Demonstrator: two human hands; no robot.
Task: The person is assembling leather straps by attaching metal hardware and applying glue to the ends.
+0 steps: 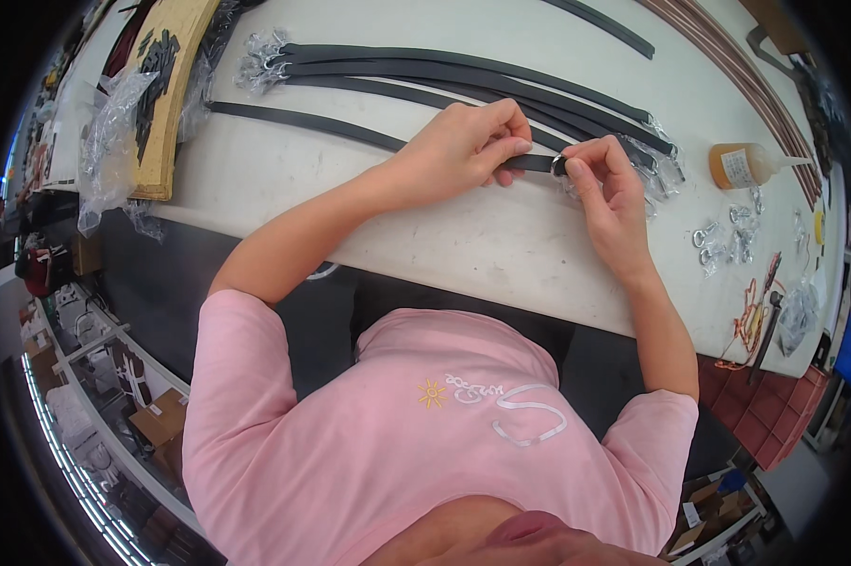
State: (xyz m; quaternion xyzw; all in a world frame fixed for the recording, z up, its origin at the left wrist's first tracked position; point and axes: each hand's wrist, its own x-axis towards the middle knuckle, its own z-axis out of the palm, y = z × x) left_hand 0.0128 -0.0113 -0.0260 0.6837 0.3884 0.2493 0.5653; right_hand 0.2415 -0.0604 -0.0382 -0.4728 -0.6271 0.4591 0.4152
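Observation:
A long black strap (303,124) runs across the white table from the left. My left hand (472,141) is closed on it a little short of its right end, thumb against fingers. At that end, the fingertips of my right hand (614,193) pinch the strap beside a small shiny metal ring (559,166). The fingers partly hide the ring, and clear plastic film shows under it. Just beyond my hands lies a bundle of similar black straps (425,68), with clear-wrapped metal fittings (263,62) at their left ends.
A bottle of amber glue-like liquid (732,166) lies right of my hands, near several bagged metal clasps (741,231). Brown strips (727,71) line the far right. A yellow board (161,174) bears small black pieces at left, beside crumpled plastic (114,146). Cords (751,321) lie near right.

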